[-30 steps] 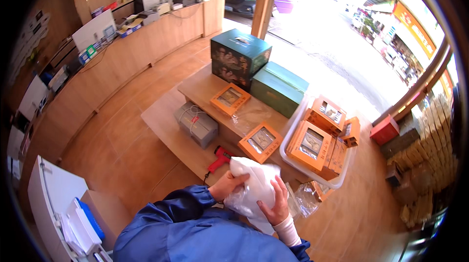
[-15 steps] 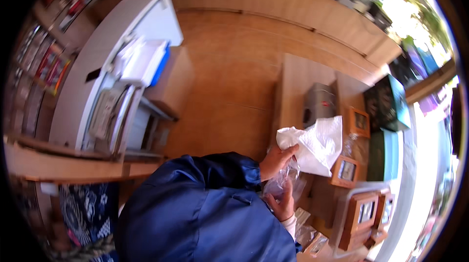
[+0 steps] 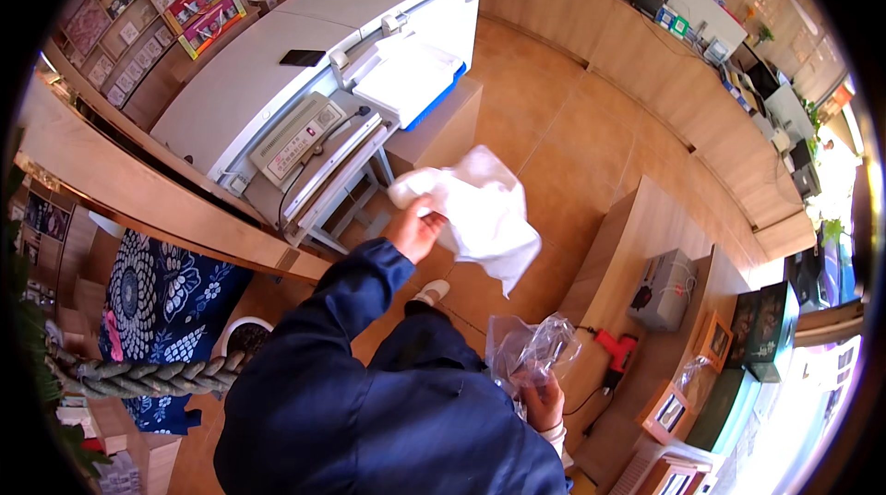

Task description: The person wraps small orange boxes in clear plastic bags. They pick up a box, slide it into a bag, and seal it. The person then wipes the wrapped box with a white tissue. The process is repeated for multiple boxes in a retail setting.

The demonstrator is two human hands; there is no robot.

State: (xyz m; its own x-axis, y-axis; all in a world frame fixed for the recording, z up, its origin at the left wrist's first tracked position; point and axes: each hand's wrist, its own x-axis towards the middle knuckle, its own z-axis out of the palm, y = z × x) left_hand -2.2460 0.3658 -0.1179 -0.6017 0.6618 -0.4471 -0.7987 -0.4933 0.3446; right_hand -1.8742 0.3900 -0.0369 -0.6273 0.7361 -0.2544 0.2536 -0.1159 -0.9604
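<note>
Left hand [image 3: 415, 229] pinches one soft, crumpled white bag [image 3: 480, 211], possibly foam. Right hand [image 3: 543, 401] grips one crinkled clear plastic bag [image 3: 528, 355], near right.

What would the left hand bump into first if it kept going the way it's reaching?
Probably the grey sealing machine on its metal stand: the left hand, holding the white cloth, reaches that way. Depth is unclear.

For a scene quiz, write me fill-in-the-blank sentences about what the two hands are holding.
1. The left hand holds a crumpled ____ bag.
2. The right hand grips a ____ plastic bag.
3. On the low table, the heat gun is ____ in colour.
4. The sleeve is dark ____.

Missing words: white; clear; red; blue
</note>
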